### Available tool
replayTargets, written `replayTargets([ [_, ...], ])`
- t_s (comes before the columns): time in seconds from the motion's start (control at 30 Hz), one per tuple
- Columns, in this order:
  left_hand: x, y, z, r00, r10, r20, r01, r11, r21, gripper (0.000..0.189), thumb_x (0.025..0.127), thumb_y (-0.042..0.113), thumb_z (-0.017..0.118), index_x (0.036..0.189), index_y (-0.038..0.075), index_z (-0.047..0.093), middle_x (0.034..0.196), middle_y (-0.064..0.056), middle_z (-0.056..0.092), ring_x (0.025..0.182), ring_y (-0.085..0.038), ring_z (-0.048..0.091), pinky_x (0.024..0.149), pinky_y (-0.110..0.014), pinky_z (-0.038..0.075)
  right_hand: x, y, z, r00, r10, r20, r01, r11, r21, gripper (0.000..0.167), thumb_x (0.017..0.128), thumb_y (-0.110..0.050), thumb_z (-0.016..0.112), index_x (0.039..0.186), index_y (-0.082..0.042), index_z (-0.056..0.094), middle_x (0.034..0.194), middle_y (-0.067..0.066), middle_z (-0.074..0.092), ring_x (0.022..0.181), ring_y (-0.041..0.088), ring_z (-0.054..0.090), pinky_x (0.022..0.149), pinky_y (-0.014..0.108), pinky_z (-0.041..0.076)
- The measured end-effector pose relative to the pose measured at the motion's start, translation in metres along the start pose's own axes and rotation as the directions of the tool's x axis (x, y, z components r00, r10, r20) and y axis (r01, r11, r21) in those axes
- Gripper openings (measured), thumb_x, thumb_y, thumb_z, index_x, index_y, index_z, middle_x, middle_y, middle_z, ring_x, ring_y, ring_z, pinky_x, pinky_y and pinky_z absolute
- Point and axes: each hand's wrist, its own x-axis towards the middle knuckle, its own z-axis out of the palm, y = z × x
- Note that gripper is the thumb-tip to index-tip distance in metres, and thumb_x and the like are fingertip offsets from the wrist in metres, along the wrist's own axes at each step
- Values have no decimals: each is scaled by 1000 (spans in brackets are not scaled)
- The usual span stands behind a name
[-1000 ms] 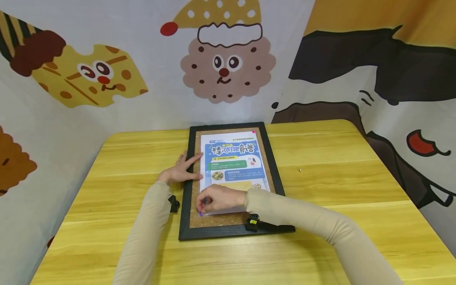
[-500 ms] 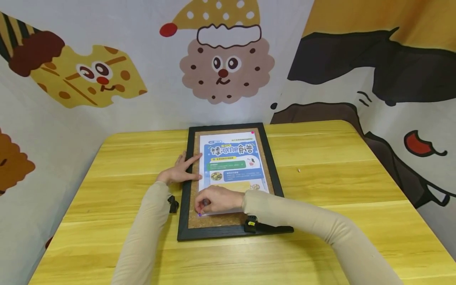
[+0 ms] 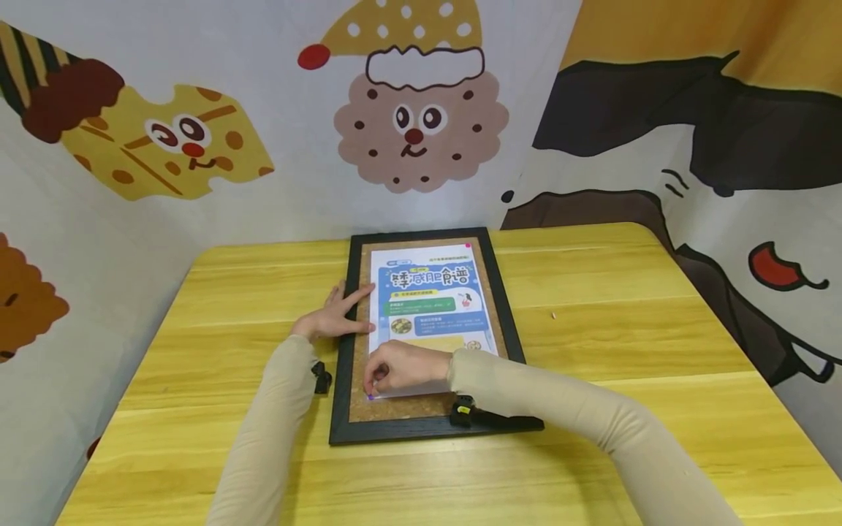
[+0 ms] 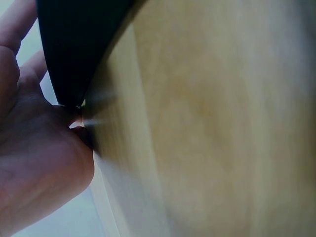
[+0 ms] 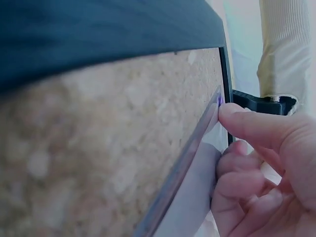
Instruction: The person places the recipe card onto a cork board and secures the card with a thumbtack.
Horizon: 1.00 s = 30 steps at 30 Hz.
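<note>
A printed sheet (image 3: 441, 303) lies on a cork board with a black frame (image 3: 343, 380). My right hand (image 3: 406, 365) reaches across the sheet to its lower left corner, pinching a small purple push pin (image 3: 370, 397) there. In the right wrist view the thumb meets the purple push pin (image 5: 219, 100) while the other fingers are curled. My left hand (image 3: 329, 318) rests spread over the frame's left side, thumb and fingertips on the sheet's left edge. The left wrist view shows part of this hand (image 4: 44, 153) against the dark frame.
A pink push pin (image 3: 468, 245) sits at the sheet's upper right corner. Right of the board, a tiny pale object (image 3: 553, 315) lies on the yellow wood-grain table (image 3: 612, 329). A cartoon-printed curtain (image 3: 283, 197) hangs behind the table.
Almost nothing differs. My right hand stays at the lower left corner with only slight finger movement, and my left hand keeps its place on the board's edge.
</note>
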Motion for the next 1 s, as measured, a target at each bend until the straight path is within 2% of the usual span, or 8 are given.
replayTargets([
  [0.17,1,2,0,1000,3,2,-3,1000,0,89,89,41,67,157,22,11,153,-27,-23,140,-43,-21,101,-74,2,0,1,-1,999,47,-6,-47,998,47,13,85,4,68,88,-6,77,71,-7,67,53,2,45,54,16,36],
  [0.37,1,0,0,1000,4,-1,-4,1000,-4,90,89,42,67,157,23,12,153,-27,-23,140,-43,-21,101,-75,2,-4,2,-4,999,34,17,-35,994,99,13,86,3,67,93,-4,77,69,-5,66,53,2,44,55,17,36],
  [0.57,0,-2,0,1000,8,5,-8,1000,-25,91,89,42,68,157,23,11,154,-25,-23,140,-43,-21,101,-75,2,-11,3,-9,998,10,67,-20,989,149,15,88,-2,69,102,-4,74,74,-5,64,62,4,51,62,18,44],
  [0.77,-2,-1,0,1000,4,5,-4,999,-36,91,89,41,68,157,22,10,153,-25,-24,139,-43,-22,101,-75,1,-20,9,-15,999,51,20,-54,977,205,14,90,-4,68,103,-5,73,78,-1,65,64,6,55,64,21,46],
  [1.0,1,0,1,1000,-24,2,24,999,-24,92,87,44,69,157,24,11,154,-25,-23,140,-42,-22,100,-75,1,-30,14,-28,996,78,-46,-66,976,208,13,89,-6,68,101,-2,72,88,-1,70,72,12,62,67,25,50],
])
